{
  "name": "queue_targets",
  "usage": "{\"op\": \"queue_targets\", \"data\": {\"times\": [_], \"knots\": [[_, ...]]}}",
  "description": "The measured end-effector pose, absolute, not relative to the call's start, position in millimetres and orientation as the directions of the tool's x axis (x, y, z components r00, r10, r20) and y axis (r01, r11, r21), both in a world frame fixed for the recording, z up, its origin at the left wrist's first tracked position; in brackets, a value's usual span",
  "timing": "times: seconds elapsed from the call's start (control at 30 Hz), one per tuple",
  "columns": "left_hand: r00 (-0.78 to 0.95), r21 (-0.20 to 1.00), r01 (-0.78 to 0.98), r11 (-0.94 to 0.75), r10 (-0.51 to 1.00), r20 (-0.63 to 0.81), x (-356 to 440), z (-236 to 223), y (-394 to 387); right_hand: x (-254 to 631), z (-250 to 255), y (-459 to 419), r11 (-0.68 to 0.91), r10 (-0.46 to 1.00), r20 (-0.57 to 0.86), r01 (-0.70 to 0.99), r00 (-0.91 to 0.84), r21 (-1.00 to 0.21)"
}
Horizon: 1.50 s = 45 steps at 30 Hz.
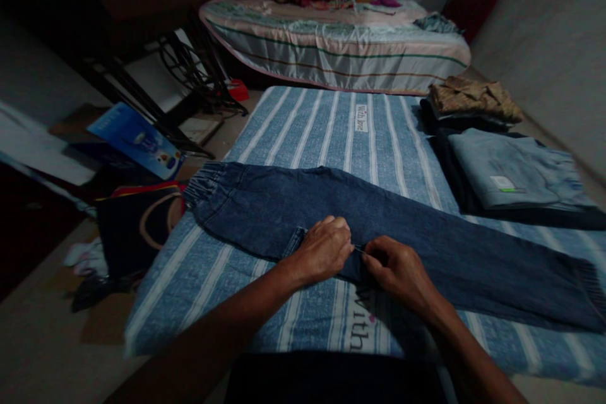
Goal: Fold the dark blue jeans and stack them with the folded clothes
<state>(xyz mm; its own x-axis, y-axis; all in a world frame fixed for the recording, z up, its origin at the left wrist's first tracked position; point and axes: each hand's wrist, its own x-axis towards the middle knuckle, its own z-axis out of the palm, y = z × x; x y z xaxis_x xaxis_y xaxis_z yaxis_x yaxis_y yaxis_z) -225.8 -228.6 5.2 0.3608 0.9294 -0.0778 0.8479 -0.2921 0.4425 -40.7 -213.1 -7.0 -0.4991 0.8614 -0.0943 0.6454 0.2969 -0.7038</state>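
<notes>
A pair of dark blue jeans [407, 221] lies folded lengthwise across the bed, its gathered elastic waist at the left and a gathered cuff at the far right. By a pocket on the near edge, my left hand [326, 245] is closed, fingers curled over the denim. Just to its right, my right hand [402, 268] pinches with thumb and forefinger. A short, thin, pale strand [360, 249] spans the gap between the two hands; whether it is thread or a needle I cannot tell. My fingers partly hide the cloth beneath them.
Blue-and-white striped bedding [303, 123] lies under the jeans. Folded clothes, with grey jeans [516, 170] and a brown patterned garment [473, 100], are stacked at the right. A treadle sewing-machine stand [189, 69] and a blue box [137, 139] stand left. Another bed [341, 50] is behind.
</notes>
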Motion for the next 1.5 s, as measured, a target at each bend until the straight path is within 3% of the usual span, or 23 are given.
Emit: {"op": "queue_targets", "data": {"times": [0.43,0.97,1.1,1.23,1.5], "knots": [[0.360,0.356,0.878,-0.320,0.932,-0.050,-223.6,2.5,-231.7,-47.7,-7.1,-204.6,0.132,0.878,-0.260,0.726,-0.401,-0.675],[0.248,0.294,0.921,-0.255,0.967,0.061,-215.1,0.4,-240.6,-50.0,-3.8,-202.6,0.166,0.882,-0.256,0.768,-0.397,-0.618],[0.217,0.214,0.941,-0.263,0.952,0.217,-211.1,-3.2,-245.5,-51.1,-2.5,-201.9,0.173,0.883,-0.255,0.779,-0.394,-0.603],[0.345,0.115,0.902,-0.416,0.855,0.388,-204.9,-9.7,-258.2,-51.5,-2.1,-201.2,0.175,0.885,-0.253,0.783,-0.390,-0.597],[0.339,0.229,0.859,-0.458,0.844,0.415,-195.5,-17.2,-282.5,-49.7,-1.8,-202.3,0.166,0.874,-0.267,0.766,-0.406,-0.621]]}}
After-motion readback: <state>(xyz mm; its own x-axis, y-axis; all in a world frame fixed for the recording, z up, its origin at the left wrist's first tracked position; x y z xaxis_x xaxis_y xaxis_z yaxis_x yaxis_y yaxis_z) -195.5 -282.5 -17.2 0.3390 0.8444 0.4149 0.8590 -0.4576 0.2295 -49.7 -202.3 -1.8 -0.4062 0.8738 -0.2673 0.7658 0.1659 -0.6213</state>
